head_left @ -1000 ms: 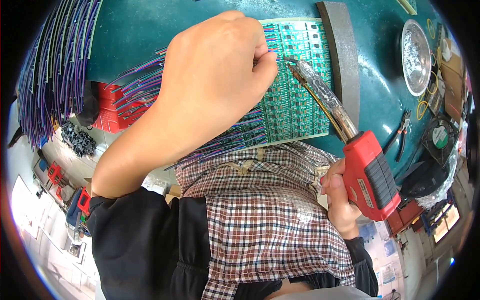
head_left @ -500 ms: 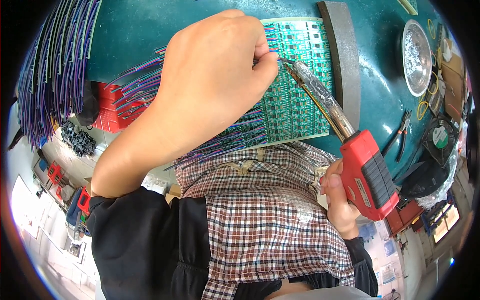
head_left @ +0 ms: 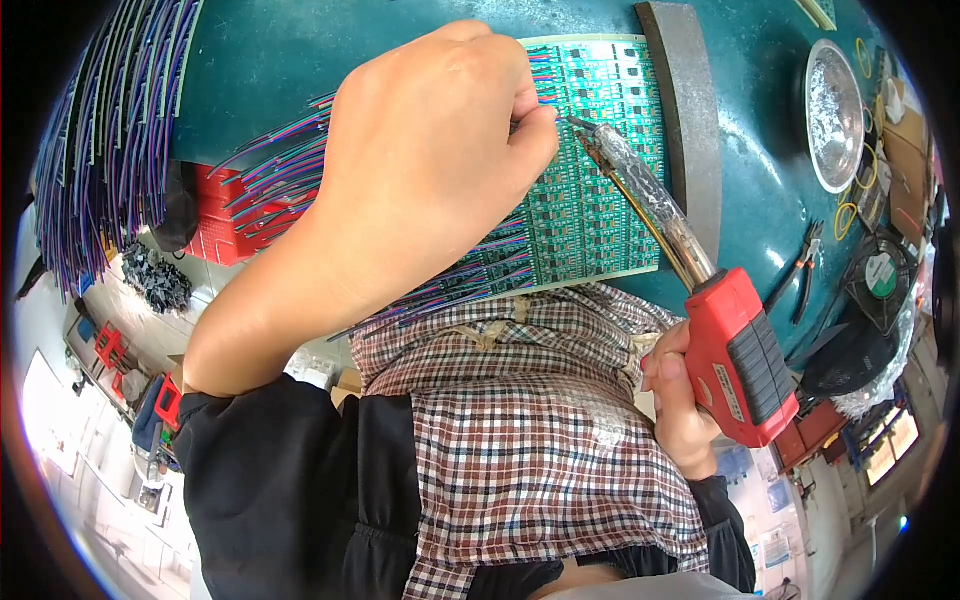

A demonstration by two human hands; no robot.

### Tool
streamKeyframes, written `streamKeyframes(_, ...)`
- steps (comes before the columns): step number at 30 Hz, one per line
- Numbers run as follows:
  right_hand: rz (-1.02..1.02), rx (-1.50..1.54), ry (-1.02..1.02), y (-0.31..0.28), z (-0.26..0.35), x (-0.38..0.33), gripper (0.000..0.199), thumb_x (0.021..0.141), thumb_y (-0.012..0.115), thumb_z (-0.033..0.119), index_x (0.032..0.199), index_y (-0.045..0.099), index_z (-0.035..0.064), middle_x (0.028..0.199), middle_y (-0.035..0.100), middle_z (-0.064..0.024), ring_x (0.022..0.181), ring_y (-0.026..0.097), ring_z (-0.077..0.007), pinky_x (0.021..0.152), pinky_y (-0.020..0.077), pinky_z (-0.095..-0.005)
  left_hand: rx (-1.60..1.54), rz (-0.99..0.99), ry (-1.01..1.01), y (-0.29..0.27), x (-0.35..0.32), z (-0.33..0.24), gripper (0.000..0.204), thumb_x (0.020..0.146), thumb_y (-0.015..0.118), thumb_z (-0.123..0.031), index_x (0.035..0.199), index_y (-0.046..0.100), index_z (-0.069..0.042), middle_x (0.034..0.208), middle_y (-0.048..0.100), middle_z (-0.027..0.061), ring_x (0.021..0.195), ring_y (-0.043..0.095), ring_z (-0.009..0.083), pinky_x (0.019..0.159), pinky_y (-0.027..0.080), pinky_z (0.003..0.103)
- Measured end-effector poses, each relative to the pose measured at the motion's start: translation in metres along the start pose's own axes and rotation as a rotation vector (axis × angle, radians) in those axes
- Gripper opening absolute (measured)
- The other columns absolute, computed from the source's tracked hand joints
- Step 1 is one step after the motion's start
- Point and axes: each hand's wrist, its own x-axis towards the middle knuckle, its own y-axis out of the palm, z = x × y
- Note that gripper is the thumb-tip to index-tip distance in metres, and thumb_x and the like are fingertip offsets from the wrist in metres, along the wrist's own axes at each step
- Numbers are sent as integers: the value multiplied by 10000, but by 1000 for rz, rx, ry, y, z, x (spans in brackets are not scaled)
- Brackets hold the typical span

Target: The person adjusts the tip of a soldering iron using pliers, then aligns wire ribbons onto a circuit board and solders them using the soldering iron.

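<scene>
My left hand (head_left: 430,140) is closed in a pinch over the green circuit board panel (head_left: 595,210). A thin wire seems to be between its thumb and forefinger, mostly hidden by the fingers. Rows of coloured wires (head_left: 285,165) stick out leftward from the panel, partly beneath my left wrist. My right hand (head_left: 685,405) grips the red handle of a soldering iron (head_left: 735,355), fingers wrapped round it. The iron's metal barrel slants up and left, and its dark tip sits just right of my left thumb, a small gap away, above the board.
A dark grey bar (head_left: 688,120) lies along the panel's right edge. Farther right are a metal bowl (head_left: 833,115), pliers (head_left: 800,270) and a black fan-like device (head_left: 880,275). Wired boards (head_left: 120,120) hang in a bundle at the far left, near a red stool (head_left: 225,220).
The soldering iron's tip has drawn back slightly to the right, away from my left fingertips. My left hand has barely moved and keeps its pinch.
</scene>
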Motion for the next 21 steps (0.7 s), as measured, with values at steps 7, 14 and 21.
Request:
streamKeyframes(7,-9,10,54,2,5,0,155,980,634,138,1008,550,10,747,556,-74,569,484,-109,517,433,-256,9,7,14,0,1,0,196,841,786,-140,787,646,-13,775,633,80,699,657,211,659,527,328)
streamKeyframes(14,-8,24,110,2,9,0,157,979,637,143,980,556,8,739,552,-68,565,483,-106,509,430,-254,1,9,15,-1,0,0,196,848,789,-145,794,651,-17,774,629,80,699,644,211,652,517,332)
streamKeyframes(21,-38,-3,38,0,-1,-4,159,975,643,132,1008,566,-3,735,537,-60,573,489,-108,509,430,-255,3,9,27,-1,0,0,208,854,796,-156,801,649,-19,772,619,81,691,627,219,640,508,340)
